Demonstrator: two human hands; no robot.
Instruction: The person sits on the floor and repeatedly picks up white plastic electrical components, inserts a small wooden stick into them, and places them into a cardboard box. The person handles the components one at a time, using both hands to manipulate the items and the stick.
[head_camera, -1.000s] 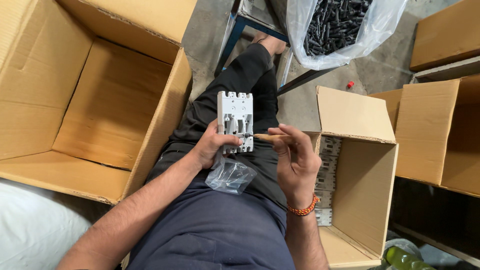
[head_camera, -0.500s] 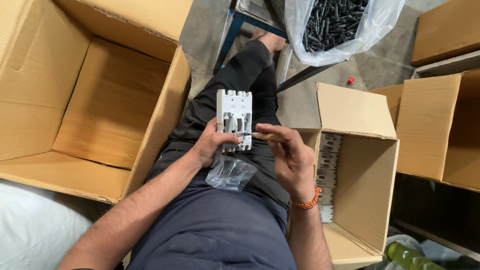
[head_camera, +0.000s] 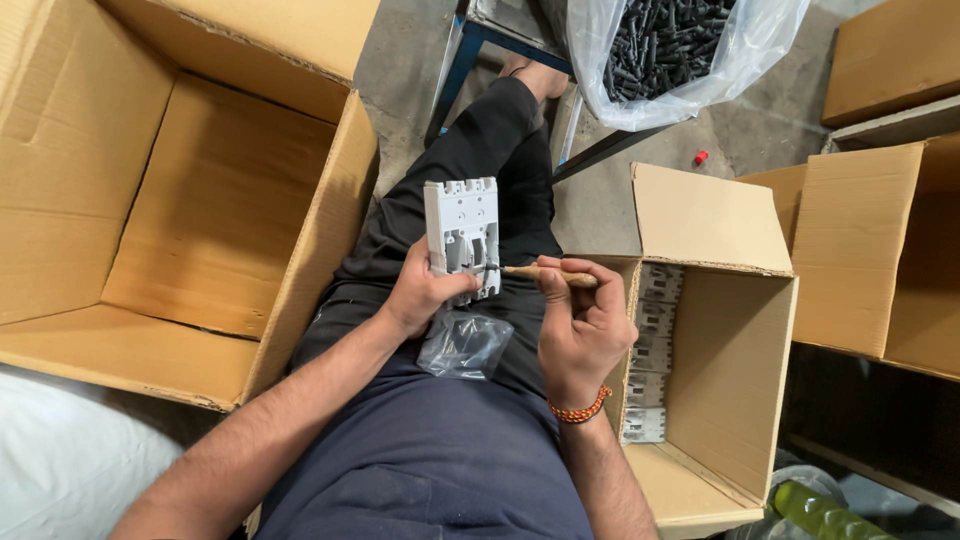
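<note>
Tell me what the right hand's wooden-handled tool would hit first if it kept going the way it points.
The right hand aims the wooden-handled tool leftward; its tip seems already at the white plastic housing held by the left hand, so the housing comes first, though depth is hard to judge.

Wooden-handled tool (head_camera: 548, 272) has dipped — tip now at white housing (head_camera: 462, 235).

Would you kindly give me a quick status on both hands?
Left hand holding white plastic part upright. Right hand gripping wooden-handled tool, tip at part. Nothing in the way.
</note>
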